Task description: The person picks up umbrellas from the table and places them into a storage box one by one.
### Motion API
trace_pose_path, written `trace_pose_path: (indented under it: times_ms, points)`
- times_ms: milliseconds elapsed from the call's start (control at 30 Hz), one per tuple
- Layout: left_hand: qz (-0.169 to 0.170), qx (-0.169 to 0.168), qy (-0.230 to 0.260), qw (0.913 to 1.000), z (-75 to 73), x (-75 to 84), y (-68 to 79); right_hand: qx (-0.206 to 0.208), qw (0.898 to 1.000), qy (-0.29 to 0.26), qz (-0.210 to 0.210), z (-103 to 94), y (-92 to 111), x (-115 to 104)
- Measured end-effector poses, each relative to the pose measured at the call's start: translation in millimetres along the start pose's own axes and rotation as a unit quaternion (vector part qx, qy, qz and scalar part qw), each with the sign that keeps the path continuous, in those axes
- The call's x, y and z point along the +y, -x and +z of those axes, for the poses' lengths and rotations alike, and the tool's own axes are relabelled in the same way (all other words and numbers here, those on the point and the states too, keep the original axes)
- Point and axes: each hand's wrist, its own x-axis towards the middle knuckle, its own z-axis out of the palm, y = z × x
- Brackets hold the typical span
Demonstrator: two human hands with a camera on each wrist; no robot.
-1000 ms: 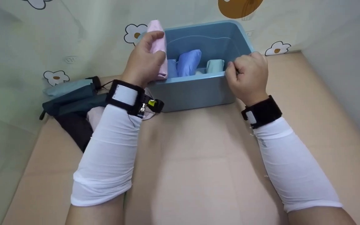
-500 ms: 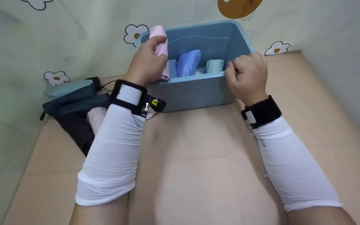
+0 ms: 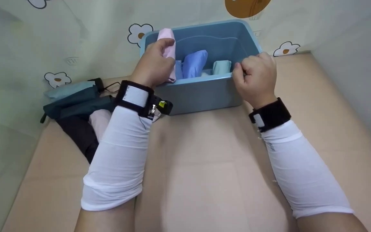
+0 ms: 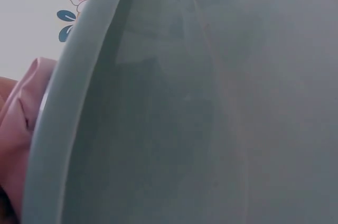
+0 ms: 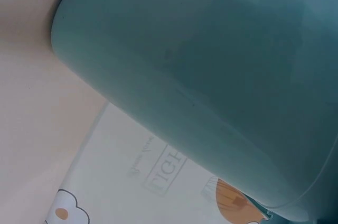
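Note:
In the head view my left hand (image 3: pixel 155 66) holds a pink folded umbrella (image 3: pixel 166 33) upright at the left end of a blue plastic bin (image 3: pixel 201 95). Its lower end is just inside the front rim. Pink fabric (image 4: pixel 24 118) shows behind the rim in the left wrist view. My right hand (image 3: pixel 257 79) curls over the rim at the front right corner. Inside the bin stand a bright blue bundle (image 3: pixel 195 62), a darker blue one (image 3: pixel 178 69) and a pale green one (image 3: pixel 222 67). The right wrist view shows only the bin's outer wall (image 5: pixel 158 49) and what lies beyond it.
Left of the bin lies a pile of folded umbrellas: pale teal (image 3: pixel 69 90), dark teal (image 3: pixel 76 106), black (image 3: pixel 77 133) and pale pink (image 3: pixel 100 122). My left forearm partly covers it. A flower-printed curtain (image 3: pixel 101 35) hangs behind the beige tabletop (image 3: pixel 198 180).
My left hand has shifted right and slightly down with the pink umbrella, which sits lower at the bin's left end. The right hand keeps its place on the rim.

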Motion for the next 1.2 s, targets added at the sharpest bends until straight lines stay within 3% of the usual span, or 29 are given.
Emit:
trace_pose_path:
  times_ms: [567,1200]
  points:
    - [0.013,0.012,-0.037,0.9992,2.6,1.8,-0.2,0.021,1.000,-0.018,0.006,-2.2,0.2,-2.8]
    - [0.001,-0.007,-0.042,0.9991,7.0,5.2,1.2,0.021,1.000,-0.014,0.006,-2.8,0.9,-0.8]
